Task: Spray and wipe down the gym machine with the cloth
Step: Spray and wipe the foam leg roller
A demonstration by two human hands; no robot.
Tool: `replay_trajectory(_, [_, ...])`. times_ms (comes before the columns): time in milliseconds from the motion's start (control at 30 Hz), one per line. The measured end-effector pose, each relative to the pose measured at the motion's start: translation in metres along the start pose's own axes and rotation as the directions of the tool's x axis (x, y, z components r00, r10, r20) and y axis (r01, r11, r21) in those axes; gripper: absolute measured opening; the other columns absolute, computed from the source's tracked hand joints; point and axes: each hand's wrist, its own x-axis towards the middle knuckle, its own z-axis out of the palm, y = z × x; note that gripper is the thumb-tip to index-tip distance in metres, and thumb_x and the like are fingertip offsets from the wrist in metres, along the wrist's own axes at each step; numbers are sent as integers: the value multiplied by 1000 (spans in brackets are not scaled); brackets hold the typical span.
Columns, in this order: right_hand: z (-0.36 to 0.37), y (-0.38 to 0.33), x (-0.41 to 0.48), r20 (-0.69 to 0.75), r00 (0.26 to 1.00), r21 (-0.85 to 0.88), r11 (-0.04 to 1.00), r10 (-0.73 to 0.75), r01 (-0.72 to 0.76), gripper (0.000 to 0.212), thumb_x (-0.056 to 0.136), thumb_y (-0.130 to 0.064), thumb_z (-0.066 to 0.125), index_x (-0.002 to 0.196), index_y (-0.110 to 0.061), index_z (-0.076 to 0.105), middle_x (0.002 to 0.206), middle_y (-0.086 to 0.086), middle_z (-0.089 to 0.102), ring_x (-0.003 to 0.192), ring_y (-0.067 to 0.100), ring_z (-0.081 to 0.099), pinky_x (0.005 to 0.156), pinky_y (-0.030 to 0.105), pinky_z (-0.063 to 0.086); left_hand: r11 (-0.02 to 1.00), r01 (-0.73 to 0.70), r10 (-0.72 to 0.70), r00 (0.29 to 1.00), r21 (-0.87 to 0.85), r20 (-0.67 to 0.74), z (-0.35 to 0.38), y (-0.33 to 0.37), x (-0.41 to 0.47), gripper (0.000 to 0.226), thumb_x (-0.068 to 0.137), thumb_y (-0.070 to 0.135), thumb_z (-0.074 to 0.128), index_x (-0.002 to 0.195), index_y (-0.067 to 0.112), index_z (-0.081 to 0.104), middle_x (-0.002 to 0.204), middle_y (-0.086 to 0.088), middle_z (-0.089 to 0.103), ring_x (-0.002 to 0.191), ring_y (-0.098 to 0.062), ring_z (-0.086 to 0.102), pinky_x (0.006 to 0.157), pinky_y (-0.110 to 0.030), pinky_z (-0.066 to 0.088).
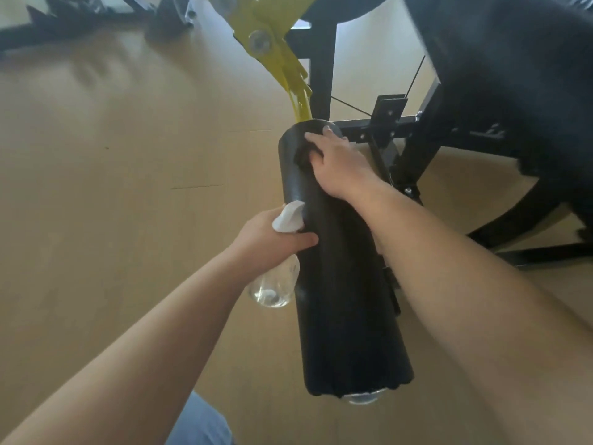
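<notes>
A long black foam roller pad (340, 284) of the gym machine runs from the centre toward the bottom of the view. My right hand (337, 162) presses a dark cloth (303, 155) against the pad's far end. My left hand (272, 236) grips a clear spray bottle (274, 284) with a white trigger head (288, 216), held against the pad's left side, thumb resting on the foam.
A yellow metal arm (272, 43) comes down to the pad's far end. The black steel frame (407, 130) and a large dark padded seat (513, 75) stand to the right. Tan wooden floor (112, 171) spreads left. Another black frame (64, 27) lies at top left.
</notes>
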Motion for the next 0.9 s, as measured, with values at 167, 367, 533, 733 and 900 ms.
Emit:
replay_trajectory(167, [-12,6,57,-80,981,252,956,175,-150,50,112,-36,32,162,-31,34,166,3,39,151,33,37,121,43,30,999,46,-46,999,-8,-3,3,4,3,20,82,37,82,83,32,63,78,11,63,74,-14,61,72,-32,51])
replay_trajectory(367, [2,16,2,-81,984,384,916,156,-114,43,112,-43,34,152,-37,48,154,1,54,140,27,47,107,30,34,990,45,-39,998,132,-48,-1,4,1,29,83,40,80,96,19,65,95,-4,69,91,-26,67,89,-44,56])
replay_trajectory(533, [8,25,-96,-121,992,434,900,31,25,27,110,-29,50,111,-52,62,153,-13,53,136,4,48,102,9,32,986,18,-11,999,164,-41,0,10,-9,24,84,35,79,96,18,67,94,-4,71,90,-25,67,84,-40,54])
replay_trajectory(733, [23,28,-185,-70,992,423,897,-107,127,28,104,-14,60,119,-35,67,158,-17,46,157,4,20,122,15,18,940,-150,188,977,305,-99,-3,14,-26,23,84,35,75,91,19,60,87,1,64,82,-22,61,69,-36,47])
replay_trajectory(900, [15,23,-157,-26,987,298,941,-158,158,37,107,-16,54,140,-31,61,166,-12,35,160,9,10,120,16,11,903,-190,188,981,385,41,-5,23,-23,24,90,38,73,92,19,60,92,1,66,84,-21,63,79,-38,53])
